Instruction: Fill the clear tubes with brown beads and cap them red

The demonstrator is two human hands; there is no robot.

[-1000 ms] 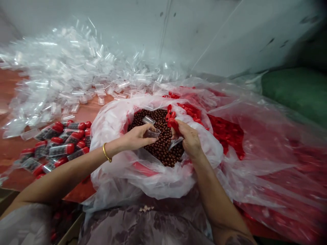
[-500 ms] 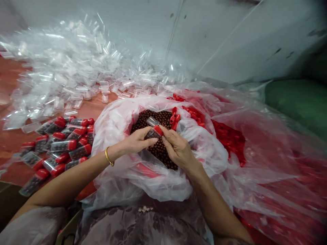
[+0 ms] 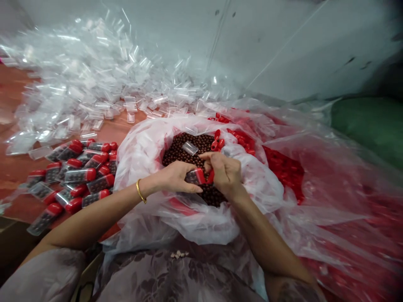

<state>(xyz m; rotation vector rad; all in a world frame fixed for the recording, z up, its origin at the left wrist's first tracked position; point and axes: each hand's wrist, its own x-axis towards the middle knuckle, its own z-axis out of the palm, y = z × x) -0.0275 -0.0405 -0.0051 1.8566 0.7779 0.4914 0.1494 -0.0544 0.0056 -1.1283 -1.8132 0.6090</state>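
Observation:
My left hand (image 3: 178, 176) is closed around a small clear bottle (image 3: 191, 177) filled with dark brown balls, its red top pointing right. At that top, my right hand (image 3: 227, 174) has its fingers curled against a red cap (image 3: 210, 176); whether this piece joins the bottle's red top I cannot tell. Both hands are over dark brown balls (image 3: 176, 147) in an open whitish plastic bag (image 3: 135, 147). A clear, open tube (image 3: 189, 147) lies on the balls just beyond my fingers. Several loose red caps (image 3: 218, 141) rest at the bag's right side.
Filled bottles with red caps (image 3: 80, 175) lie in a group at left on the orange-red surface (image 3: 110, 128). Behind them spreads a large heap of clear empty tubes (image 3: 85, 75) along the wall (image 3: 267, 37). A big clear bag of red caps (image 3: 285, 172) sits at right, near a green object (image 3: 365, 126).
My right hand has drawn slightly right, its fingers now curled, and a second red part shows beside the bottle's top. The bottle has shifted a little right and down.

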